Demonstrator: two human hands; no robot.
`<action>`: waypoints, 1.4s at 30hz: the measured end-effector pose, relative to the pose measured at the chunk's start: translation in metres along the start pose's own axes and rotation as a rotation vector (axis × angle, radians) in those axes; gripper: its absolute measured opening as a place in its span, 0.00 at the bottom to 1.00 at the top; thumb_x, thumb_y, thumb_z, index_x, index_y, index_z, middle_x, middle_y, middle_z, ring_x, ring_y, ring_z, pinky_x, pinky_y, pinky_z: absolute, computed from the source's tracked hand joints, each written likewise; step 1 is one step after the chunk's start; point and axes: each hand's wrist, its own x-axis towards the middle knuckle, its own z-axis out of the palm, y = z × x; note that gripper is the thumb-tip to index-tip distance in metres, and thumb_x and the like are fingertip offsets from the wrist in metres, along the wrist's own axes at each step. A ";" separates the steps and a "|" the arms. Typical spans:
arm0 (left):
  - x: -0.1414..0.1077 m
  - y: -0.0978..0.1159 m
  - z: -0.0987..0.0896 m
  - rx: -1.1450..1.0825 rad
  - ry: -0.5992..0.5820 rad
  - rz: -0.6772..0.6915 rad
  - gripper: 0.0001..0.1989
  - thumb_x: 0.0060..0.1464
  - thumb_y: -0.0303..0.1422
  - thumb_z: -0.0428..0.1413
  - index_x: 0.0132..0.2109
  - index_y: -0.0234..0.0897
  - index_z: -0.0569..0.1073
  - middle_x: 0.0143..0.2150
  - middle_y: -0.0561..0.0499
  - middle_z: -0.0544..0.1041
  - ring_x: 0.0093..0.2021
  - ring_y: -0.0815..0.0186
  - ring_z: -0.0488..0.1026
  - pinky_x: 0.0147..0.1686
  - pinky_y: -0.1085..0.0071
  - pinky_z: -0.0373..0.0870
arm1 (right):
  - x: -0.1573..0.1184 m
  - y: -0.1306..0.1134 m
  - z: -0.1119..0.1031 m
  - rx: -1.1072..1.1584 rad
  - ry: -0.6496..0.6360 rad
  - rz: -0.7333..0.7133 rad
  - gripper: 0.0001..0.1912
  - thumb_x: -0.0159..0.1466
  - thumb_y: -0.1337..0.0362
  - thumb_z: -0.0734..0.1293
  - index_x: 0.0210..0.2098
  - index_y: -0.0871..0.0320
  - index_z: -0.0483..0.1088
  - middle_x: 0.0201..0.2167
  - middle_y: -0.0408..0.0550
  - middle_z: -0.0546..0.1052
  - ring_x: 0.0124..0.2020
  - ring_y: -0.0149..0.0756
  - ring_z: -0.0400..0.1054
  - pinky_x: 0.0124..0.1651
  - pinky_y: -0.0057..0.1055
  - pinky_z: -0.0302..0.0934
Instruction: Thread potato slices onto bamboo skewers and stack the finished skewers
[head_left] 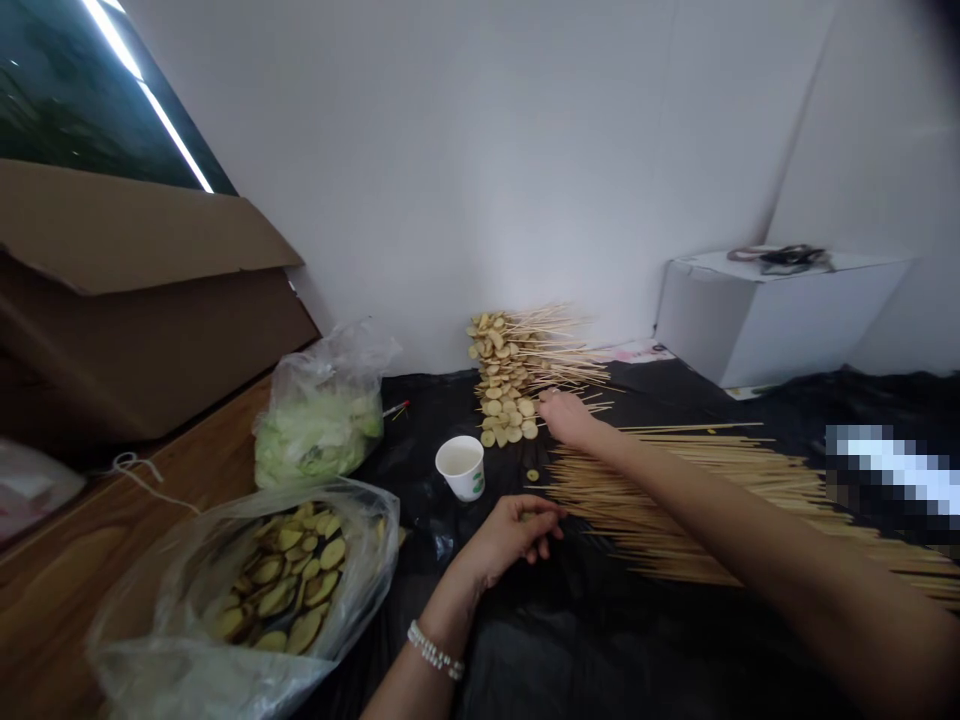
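Currently: right hand [568, 420], fingers together, grip unclear, against the stack of skewered potato slices [501, 385] on black plastic sheeting [424, 405]. Left hand [514, 540], curled shut, lies beside loose bamboo skewers [660, 510].

Before me, skewered potato slices [501, 375] stacked against the wall [450, 200]; paper cup [460, 466] just before them; loose bamboo skewers [675, 500] to their right; bagged sliced potatoes [289, 580] at left, bagged cabbage [319, 425] behind those; cardboard box [135, 290] farther left.
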 end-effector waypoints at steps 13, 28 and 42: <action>0.001 -0.002 -0.001 0.002 -0.018 0.011 0.22 0.49 0.43 0.58 0.45 0.29 0.74 0.33 0.49 0.75 0.20 0.77 0.65 0.17 0.79 0.56 | -0.009 0.010 0.010 0.000 -0.012 -0.010 0.18 0.61 0.74 0.59 0.50 0.64 0.68 0.46 0.60 0.73 0.45 0.40 0.69 0.47 0.32 0.61; 0.000 -0.001 0.000 0.014 -0.013 0.001 0.23 0.48 0.44 0.58 0.45 0.29 0.74 0.33 0.48 0.76 0.21 0.77 0.65 0.18 0.79 0.56 | -0.043 0.043 -0.006 0.092 0.011 0.024 0.14 0.59 0.73 0.58 0.40 0.61 0.73 0.41 0.56 0.75 0.44 0.40 0.67 0.46 0.30 0.57; 0.000 0.004 0.000 -0.077 0.010 -0.009 0.19 0.47 0.40 0.61 0.43 0.29 0.76 0.31 0.48 0.75 0.19 0.78 0.64 0.15 0.82 0.54 | -0.089 0.074 -0.012 0.240 0.006 0.108 0.15 0.58 0.73 0.59 0.35 0.60 0.76 0.35 0.52 0.78 0.39 0.36 0.69 0.44 0.29 0.58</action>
